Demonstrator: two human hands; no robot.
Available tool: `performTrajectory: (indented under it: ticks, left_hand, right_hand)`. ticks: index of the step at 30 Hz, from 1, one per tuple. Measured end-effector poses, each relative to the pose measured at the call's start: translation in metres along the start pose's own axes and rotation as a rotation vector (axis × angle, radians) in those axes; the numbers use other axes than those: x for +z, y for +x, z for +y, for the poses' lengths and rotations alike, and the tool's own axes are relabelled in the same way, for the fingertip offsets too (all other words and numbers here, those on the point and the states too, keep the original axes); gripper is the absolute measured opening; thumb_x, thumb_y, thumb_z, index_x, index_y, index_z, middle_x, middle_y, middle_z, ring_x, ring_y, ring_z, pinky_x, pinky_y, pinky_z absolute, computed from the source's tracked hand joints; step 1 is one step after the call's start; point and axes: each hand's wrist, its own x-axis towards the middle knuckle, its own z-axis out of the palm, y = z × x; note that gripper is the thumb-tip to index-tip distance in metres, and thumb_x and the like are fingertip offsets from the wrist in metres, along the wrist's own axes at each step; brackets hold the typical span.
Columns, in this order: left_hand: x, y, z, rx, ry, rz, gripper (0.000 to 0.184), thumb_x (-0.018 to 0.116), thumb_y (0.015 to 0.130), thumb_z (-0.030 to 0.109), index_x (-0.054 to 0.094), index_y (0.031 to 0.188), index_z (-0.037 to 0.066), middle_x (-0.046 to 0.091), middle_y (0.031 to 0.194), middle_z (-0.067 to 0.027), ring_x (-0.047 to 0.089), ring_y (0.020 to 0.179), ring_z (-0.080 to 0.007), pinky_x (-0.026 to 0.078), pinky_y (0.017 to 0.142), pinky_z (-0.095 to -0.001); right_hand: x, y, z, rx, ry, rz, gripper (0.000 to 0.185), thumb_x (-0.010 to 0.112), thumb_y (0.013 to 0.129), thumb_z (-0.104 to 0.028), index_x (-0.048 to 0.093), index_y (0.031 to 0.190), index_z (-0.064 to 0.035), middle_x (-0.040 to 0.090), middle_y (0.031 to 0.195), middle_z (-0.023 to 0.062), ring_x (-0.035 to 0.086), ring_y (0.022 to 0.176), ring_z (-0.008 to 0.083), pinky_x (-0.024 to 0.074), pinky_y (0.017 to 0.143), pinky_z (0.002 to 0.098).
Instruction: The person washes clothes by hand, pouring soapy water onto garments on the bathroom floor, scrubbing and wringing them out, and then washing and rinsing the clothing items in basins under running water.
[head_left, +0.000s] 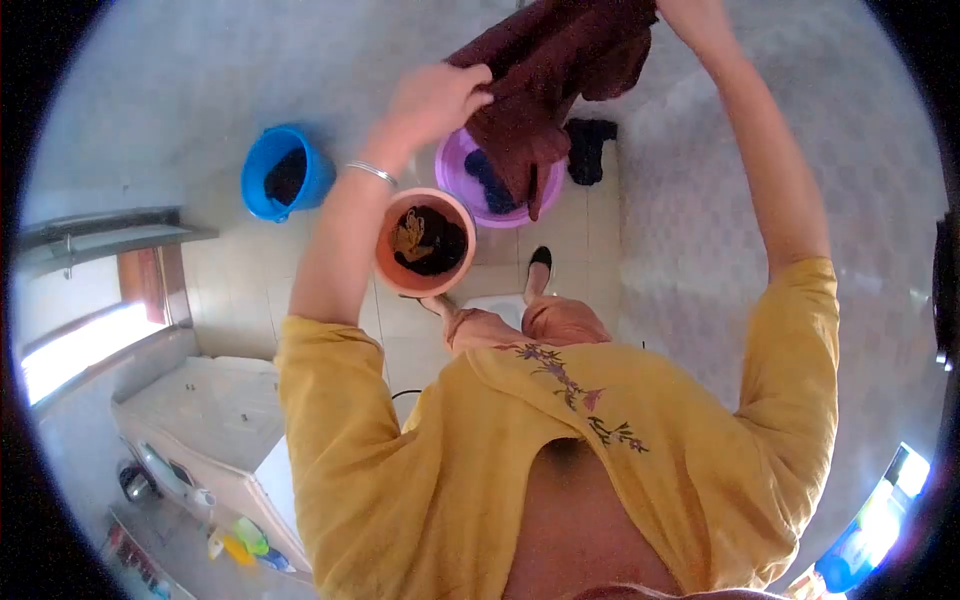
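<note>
A dark maroon cloth (545, 85) hangs in folds between my raised hands at the top of the view. My left hand (440, 98) grips its left edge with curled fingers. At the cloth's upper right corner, my right hand (690, 15) is closed on it, partly cut off by the frame's top edge. The cloth's lower end hangs over a purple tub (455, 185) that holds dark blue fabric (493, 190). Beside that tub, an orange bucket (385, 262) contains dark liquid or wet cloth with a tan piece on top.
A blue bucket (320, 180) with dark contents stands at the left. Dark fabric (590, 150) lies right of the tub. My feet are on the tiled floor (400, 325) below the buckets. A white appliance (215, 410) stands at lower left, near a window (90, 350).
</note>
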Motion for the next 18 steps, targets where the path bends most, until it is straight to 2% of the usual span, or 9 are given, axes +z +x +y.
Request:
performTrajectory:
  ticks: [1,4,5,7,8,9,11,15,18]
  left_hand:
    - [-0.002,-0.002,-0.002,-0.005,-0.009,-0.008,0.015,0.052,0.075,0.027,0.055,0.082,0.014,0.058,0.069,-0.0083,0.055,0.073,-0.0275,0.043,0.057,-0.0404]
    - [-0.034,0.0,0.009,0.107,-0.018,0.514,0.01,0.053,0.073,0.021,0.056,0.077,0.012,0.056,0.068,-0.0071,0.053,0.071,-0.0246,0.042,0.062,-0.0368]
    - [-0.018,0.004,0.005,0.096,-0.015,0.51,0.01,0.053,0.073,0.021,0.056,0.077,0.012,0.056,0.068,-0.0071,0.053,0.071,-0.0246,0.042,0.062,-0.0368]
    - [0.03,-0.006,0.003,0.302,-0.009,0.168,0.01,0.053,0.074,0.018,0.058,0.079,0.011,0.057,0.078,-0.0077,0.05,0.084,-0.0237,0.038,0.076,-0.0363]
    - [0.036,-0.009,-0.001,0.222,0.032,0.057,0.01,0.053,0.074,0.018,0.058,0.079,0.011,0.056,0.081,-0.006,0.048,0.089,-0.0217,0.033,0.083,-0.036]
    - [0.032,-0.001,-0.008,0.211,0.064,0.092,0.01,0.053,0.074,0.018,0.058,0.079,0.011,0.056,0.081,-0.006,0.048,0.089,-0.0217,0.033,0.083,-0.036]
    - [0.034,-0.007,-0.013,0.112,0.04,0.407,0.01,0.052,0.075,0.019,0.055,0.076,0.01,0.055,0.074,-0.0088,0.049,0.08,-0.0249,0.038,0.073,-0.0353]
    - [0.066,-0.001,-0.011,-0.12,-0.268,0.349,0.011,0.051,0.075,0.017,0.054,0.077,0.006,0.054,0.072,-0.0144,0.05,0.074,-0.0329,0.041,0.065,-0.0399]
    - [0.089,0.005,0.004,-0.205,-0.409,0.514,0.01,0.052,0.074,0.013,0.054,0.079,0.005,0.055,0.073,-0.015,0.051,0.072,-0.0336,0.042,0.065,-0.0397]
  right_hand:
    - [-0.006,-0.006,-0.006,0.031,-0.091,-0.023,0.028,0.044,0.07,-0.011,0.057,0.093,-0.0023,0.058,0.071,0.0053,0.053,0.065,0.0139,0.0434,0.058,0.0267]
    - [-0.024,-0.014,0.022,0.028,-0.049,0.092,0.027,0.047,0.074,-0.017,0.056,0.093,-0.0002,0.058,0.073,0.0092,0.054,0.067,0.0152,0.0436,0.06,0.0283]
    - [-0.023,-0.022,0.033,-0.062,-0.056,0.227,0.03,0.048,0.076,-0.023,0.055,0.093,0.0008,0.058,0.074,0.0117,0.055,0.067,0.0174,0.0438,0.061,0.0303]
    - [0.011,-0.064,0.099,0.178,-0.162,-0.331,0.027,0.052,0.076,-0.013,0.052,0.101,-0.0056,0.057,0.08,0.0101,0.054,0.072,0.0167,0.0441,0.068,0.0284]
    - [0.012,-0.072,0.124,-0.005,-0.286,-0.288,0.021,0.044,0.077,-0.007,0.055,0.094,-0.0035,0.058,0.081,0.0082,0.054,0.071,0.0137,0.0447,0.064,0.0266]
    - [0.012,-0.062,0.123,-0.051,-0.281,-0.272,0.021,0.044,0.077,-0.007,0.055,0.094,-0.0035,0.058,0.081,0.0082,0.054,0.071,0.0137,0.0447,0.064,0.0266]
    - [0.012,-0.071,0.123,0.3,0.061,-0.128,0.021,0.044,0.076,-0.01,0.056,0.092,-0.0044,0.059,0.081,0.0064,0.055,0.076,0.0157,0.0446,0.068,0.0277]
    - [0.041,-0.08,0.139,0.238,0.15,-0.161,0.022,0.045,0.074,-0.006,0.055,0.093,-0.0017,0.058,0.082,0.0067,0.055,0.073,0.0146,0.0456,0.064,0.0268]
    - [0.061,-0.091,0.154,0.289,0.161,-0.156,0.022,0.046,0.073,-0.004,0.054,0.092,-0.0009,0.058,0.083,0.0084,0.055,0.078,0.0167,0.0438,0.07,0.0289]
